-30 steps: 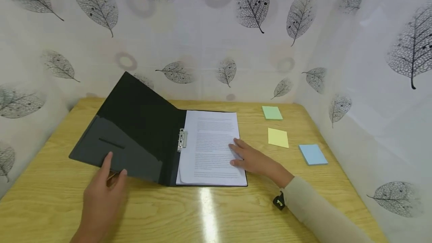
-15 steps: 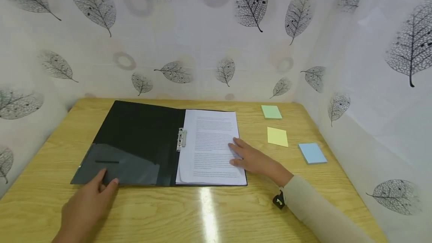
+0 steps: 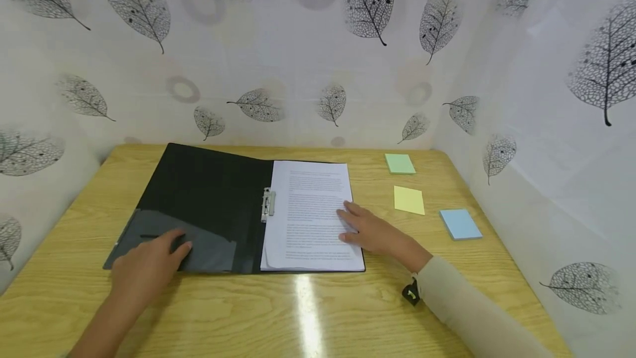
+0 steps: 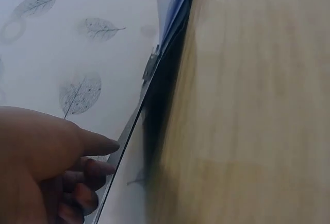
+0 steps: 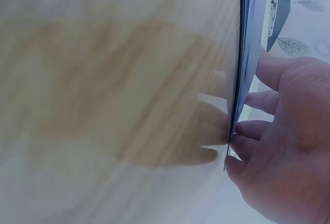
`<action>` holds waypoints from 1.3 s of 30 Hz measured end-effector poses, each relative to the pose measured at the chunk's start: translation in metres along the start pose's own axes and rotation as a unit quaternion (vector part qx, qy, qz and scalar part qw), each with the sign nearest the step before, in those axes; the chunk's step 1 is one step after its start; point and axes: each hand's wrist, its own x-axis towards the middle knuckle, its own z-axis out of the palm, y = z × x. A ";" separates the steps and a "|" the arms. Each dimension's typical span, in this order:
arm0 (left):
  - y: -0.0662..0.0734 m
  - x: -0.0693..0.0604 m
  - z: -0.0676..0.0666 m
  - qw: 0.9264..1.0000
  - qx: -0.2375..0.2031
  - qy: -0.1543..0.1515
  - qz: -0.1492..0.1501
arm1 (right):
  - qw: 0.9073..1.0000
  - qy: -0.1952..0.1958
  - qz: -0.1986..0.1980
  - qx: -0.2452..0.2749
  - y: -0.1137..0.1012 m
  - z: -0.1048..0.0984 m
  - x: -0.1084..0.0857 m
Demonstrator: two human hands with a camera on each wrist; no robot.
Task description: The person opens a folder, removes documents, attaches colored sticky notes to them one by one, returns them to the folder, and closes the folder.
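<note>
A black folder (image 3: 203, 192) lies spread flat on the wooden table, a clear pocket (image 3: 213, 247) across the lower part of its left cover. Printed paper sheets (image 3: 313, 209) fill its right side beside a metal clip (image 3: 268, 205). My left hand (image 3: 146, 267) rests on the lower part of the left cover; in the left wrist view its fingers (image 4: 100, 144) are loosely bent just above the cover's edge, gripping nothing. My right hand (image 3: 370, 231) lies over the right edge of the sheets, fingers spread and touching the page.
Green (image 3: 399, 163), yellow (image 3: 409, 200) and blue sticky note pads (image 3: 460, 224) lie to the right of the folder on the table (image 3: 238, 314). A leaf-patterned white covering (image 3: 298, 59) stands behind and at both sides.
The left cover, raised and tilted a second ago, has come down flat. My left hand let go of its lower edge and moved up onto it. My right hand stayed in place.
</note>
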 end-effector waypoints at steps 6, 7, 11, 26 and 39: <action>0.027 0.038 0.010 0.996 0.009 0.036 0.082 | 1.000 -0.003 -0.005 -0.030 0.004 -0.004 0.005; 0.032 0.045 0.013 0.994 0.005 0.042 0.096 | 1.000 -0.005 -0.001 -0.029 0.005 -0.005 0.006; 0.050 0.070 0.022 0.988 -0.015 0.044 0.146 | 1.000 -0.009 0.006 -0.016 0.007 -0.008 0.009; 0.089 0.110 0.031 0.985 -0.079 -0.038 0.147 | 1.000 -0.020 -0.006 0.021 0.014 -0.007 0.012; 0.091 0.113 0.035 0.987 -0.085 -0.041 0.131 | 0.999 -0.015 -0.015 0.024 0.012 -0.008 0.010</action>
